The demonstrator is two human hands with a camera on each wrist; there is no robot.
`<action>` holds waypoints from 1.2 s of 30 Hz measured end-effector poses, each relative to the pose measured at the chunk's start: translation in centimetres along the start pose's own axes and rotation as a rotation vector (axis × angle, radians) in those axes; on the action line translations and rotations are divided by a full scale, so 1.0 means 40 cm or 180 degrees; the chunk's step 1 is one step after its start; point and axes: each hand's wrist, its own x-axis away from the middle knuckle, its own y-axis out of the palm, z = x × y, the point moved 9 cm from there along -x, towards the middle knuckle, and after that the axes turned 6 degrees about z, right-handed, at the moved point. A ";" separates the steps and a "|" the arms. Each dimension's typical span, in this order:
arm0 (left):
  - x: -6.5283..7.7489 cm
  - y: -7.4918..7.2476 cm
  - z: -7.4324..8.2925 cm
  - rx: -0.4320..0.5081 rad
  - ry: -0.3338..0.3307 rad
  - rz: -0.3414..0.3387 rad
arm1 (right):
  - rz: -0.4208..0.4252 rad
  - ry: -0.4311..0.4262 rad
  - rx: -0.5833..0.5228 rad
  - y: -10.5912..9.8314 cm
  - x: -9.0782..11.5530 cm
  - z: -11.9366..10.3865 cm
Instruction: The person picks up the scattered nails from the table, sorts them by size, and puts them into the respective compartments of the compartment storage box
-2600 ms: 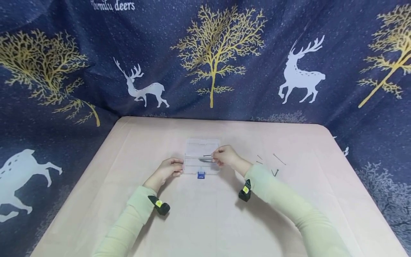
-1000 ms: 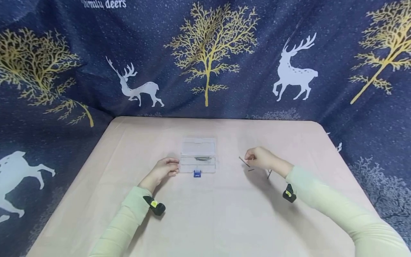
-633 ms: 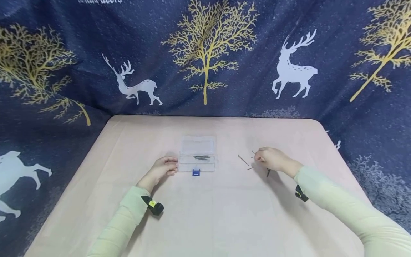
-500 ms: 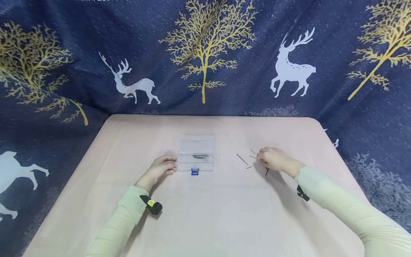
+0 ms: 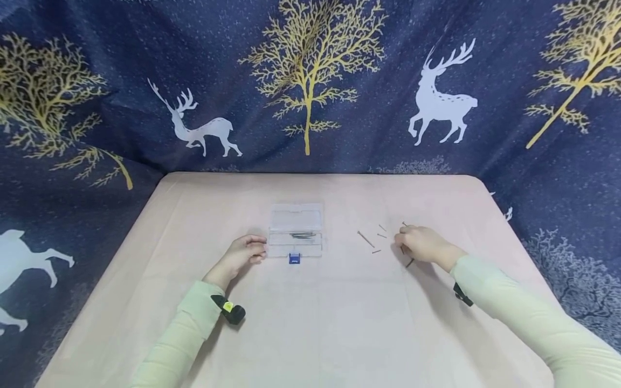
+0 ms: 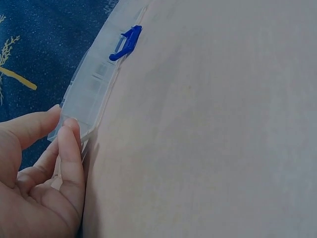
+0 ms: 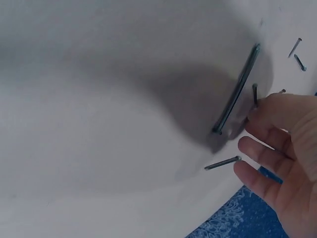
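A clear plastic compartment box stands with its lid raised at the back and a blue latch in front. Several nails lie in its rear compartment. My left hand holds the box's left end, thumb and fingertips on its corner in the left wrist view. At the right, my right hand is down among loose nails, thumb and index finger pinching a nail that sticks out at the thumb tip. A nail shows just below that hand, and another, partly hidden, beyond it.
Left of the right hand lie a longer nail and several short ones, among them a short nail. The cloth-covered table ends at the back against a dark blue curtain printed with deer and trees.
My right hand has gone from the box to the loose nails at the right, its fingertips closing among them. The left hand has stayed at the box. The head view has shifted slightly.
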 end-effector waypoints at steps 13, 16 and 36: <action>-0.006 0.002 0.006 0.0027 0.0039 -0.0021 | -0.0279 0.0289 -0.0138 -0.002 0.048 0.038; -0.009 -0.002 0.003 0.0021 -0.0004 0.0038 | -0.0221 0.0239 -0.0094 -0.004 0.048 0.038; -0.018 -0.005 -0.017 -0.0007 -0.0051 0.0067 | -0.0396 0.0098 0.0148 0.025 0.043 0.018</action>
